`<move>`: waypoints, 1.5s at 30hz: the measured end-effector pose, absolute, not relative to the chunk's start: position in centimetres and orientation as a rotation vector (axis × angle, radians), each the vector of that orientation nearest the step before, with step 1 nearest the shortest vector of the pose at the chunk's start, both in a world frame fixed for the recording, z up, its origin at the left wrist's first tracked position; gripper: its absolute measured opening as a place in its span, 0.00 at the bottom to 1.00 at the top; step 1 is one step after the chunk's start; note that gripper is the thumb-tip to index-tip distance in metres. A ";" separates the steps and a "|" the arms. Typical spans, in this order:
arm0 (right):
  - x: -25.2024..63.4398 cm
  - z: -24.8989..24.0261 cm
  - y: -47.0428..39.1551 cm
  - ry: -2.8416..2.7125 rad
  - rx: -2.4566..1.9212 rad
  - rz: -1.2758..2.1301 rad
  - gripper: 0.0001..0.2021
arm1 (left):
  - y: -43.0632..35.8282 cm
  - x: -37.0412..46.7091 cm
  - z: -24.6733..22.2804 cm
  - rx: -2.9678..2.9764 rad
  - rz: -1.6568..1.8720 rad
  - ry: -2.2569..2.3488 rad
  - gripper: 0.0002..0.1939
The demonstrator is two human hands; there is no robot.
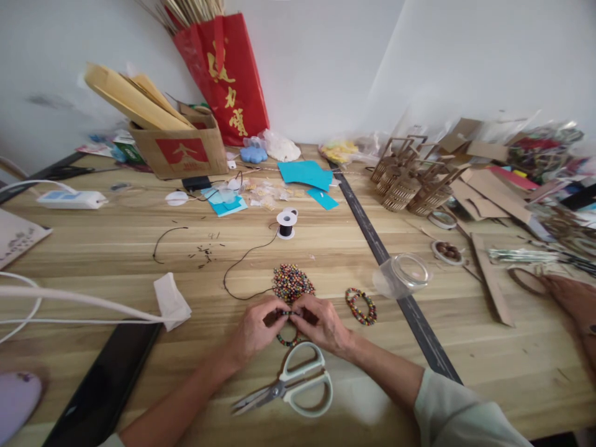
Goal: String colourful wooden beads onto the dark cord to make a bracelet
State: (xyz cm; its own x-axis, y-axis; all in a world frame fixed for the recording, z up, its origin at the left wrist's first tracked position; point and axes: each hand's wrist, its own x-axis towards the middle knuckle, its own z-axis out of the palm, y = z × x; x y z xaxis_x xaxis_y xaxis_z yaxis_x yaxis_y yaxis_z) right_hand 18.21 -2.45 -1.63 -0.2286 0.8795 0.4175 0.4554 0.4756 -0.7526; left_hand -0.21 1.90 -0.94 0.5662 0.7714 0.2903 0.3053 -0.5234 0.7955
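Note:
Both hands meet at the middle of the table, pinching a small strand of colourful beads (289, 341) that hangs in a loop beneath the fingers. My left hand (259, 326) has its fingertips closed on the strand's left side, and my right hand (322, 323) pinches its right side. Just beyond the fingertips lies a pile of loose beads (292, 282). A black cord (226, 276) runs from a white spool (286, 223) to near my left hand. Finished-looking beaded bracelets (361, 307) lie right of my right hand. White-handled scissors (285, 386) lie below the hands.
A clear jar (404, 275) lies right of the bracelets. A black phone-like slab (106, 385) and white cables are at the left. Behind stand a cardboard box (179, 152), a red bag (228, 81) and wooden lanterns (405, 180). Another person's hand (570, 304) rests at the far right.

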 end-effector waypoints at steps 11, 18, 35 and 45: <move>18.3 -1.6 -2.4 -1.831 -1.138 0.679 0.09 | 2.6 -0.2 -0.8 1.737 0.716 0.794 0.06; 18.2 -1.3 -2.5 -1.791 -1.152 0.738 0.10 | 3.0 -0.4 -1.2 1.514 0.653 0.763 0.04; 18.1 -1.1 -2.5 -1.752 -1.118 0.778 0.11 | 2.8 -0.3 -1.1 1.598 0.751 0.752 0.02; 18.3 -0.7 -2.5 -1.812 -1.115 0.811 0.11 | 3.0 -0.5 -0.7 1.713 0.787 0.750 0.06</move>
